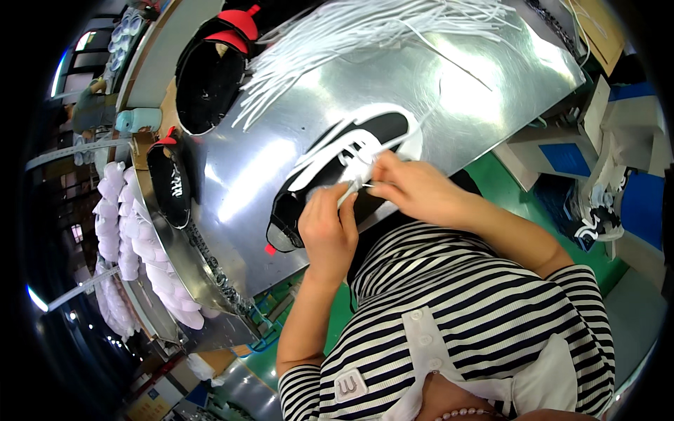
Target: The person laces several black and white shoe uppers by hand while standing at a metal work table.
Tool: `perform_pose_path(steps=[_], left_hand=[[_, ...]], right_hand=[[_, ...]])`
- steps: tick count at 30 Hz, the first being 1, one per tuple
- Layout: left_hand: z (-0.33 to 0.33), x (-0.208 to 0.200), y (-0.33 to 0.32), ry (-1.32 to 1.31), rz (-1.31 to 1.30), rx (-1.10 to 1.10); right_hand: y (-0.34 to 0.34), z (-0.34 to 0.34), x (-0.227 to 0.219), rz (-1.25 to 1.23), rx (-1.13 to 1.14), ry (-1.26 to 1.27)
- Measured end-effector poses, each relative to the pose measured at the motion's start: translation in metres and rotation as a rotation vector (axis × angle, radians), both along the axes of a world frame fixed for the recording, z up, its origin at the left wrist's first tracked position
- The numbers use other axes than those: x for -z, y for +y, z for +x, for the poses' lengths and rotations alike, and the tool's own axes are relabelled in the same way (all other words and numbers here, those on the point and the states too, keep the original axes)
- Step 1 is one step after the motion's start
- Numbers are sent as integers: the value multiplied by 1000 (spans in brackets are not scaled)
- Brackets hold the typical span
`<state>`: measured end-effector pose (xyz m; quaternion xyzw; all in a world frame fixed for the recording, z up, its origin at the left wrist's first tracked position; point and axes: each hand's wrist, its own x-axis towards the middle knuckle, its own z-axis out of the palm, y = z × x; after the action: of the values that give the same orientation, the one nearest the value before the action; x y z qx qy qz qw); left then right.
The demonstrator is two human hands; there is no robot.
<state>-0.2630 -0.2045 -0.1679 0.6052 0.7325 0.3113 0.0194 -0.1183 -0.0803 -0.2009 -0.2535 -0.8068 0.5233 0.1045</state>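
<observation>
A black-and-white sneaker point(393, 131) lies on its side on the shiny metal table, its toe to the upper right and a red tab at its heel. My left hand point(328, 223) is closed at the shoe's lacing, pinching a white shoelace point(359, 179) between thumb and fingers. Just right of it, my right hand point(425, 191) also pinches the lace, thumb and forefinger together. Fingers partly cover the eyelets, so how far the lace runs through them cannot be made out.
A heap of loose white shoelaces point(351, 35) spreads over the far side of the metal table point(260, 175). Black shoes with red parts point(208, 88) and a laced black shoe point(168, 184) stand at the left. Beyond are rows of pale shoe pieces point(144, 238); boxes point(554, 144) stand right.
</observation>
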Motion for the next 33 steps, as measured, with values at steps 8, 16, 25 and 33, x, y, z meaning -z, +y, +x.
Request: perform_pose_path(steps=[8,16,25,33], left_hand=[[-9,5,-12,222,138,206],[-16,8,-20,193,153,245],[-15,6,-21,-57,83,281],[-12,7,-24,109,124,306]], right_hand=[[31,-19,-78,275,-241,390],[24,-48,-47,230,-378,-46],[82,-45,-118,-199,121,656],[13,-18,-41,372,-224,-60]])
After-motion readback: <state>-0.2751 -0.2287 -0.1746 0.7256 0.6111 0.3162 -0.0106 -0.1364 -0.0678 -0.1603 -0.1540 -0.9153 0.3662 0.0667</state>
